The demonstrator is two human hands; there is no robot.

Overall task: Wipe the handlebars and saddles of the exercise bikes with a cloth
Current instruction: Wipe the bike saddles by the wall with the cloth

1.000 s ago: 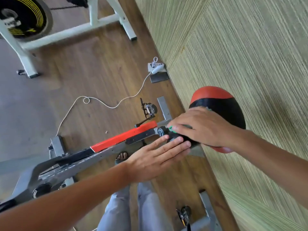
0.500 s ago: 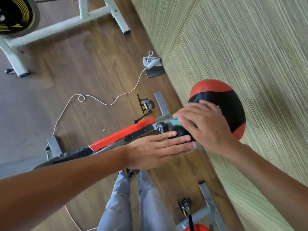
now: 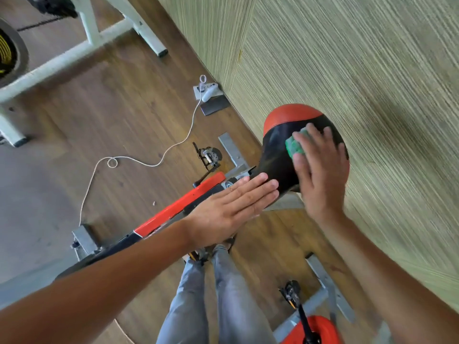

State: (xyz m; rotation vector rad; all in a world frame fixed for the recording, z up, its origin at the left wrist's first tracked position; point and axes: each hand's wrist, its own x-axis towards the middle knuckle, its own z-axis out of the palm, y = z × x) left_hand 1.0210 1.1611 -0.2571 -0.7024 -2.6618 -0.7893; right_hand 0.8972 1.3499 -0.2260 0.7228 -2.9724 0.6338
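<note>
Right hand presses green cloth flat on black-and-red saddle at frame center-right w/ fingers straight, left hand open, bracing saddle nose; risk: cloth slips out from under flat palm, since nothing pinches it.

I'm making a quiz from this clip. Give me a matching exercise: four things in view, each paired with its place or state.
1 cloth
2 left hand
3 cable
4 saddle

a lies flat, fingers on the saddle's nose
b trails over the floor
c red at the back, black in front
d pressed on the saddle under the right hand

Pairs: 1-d, 2-a, 3-b, 4-c
</note>
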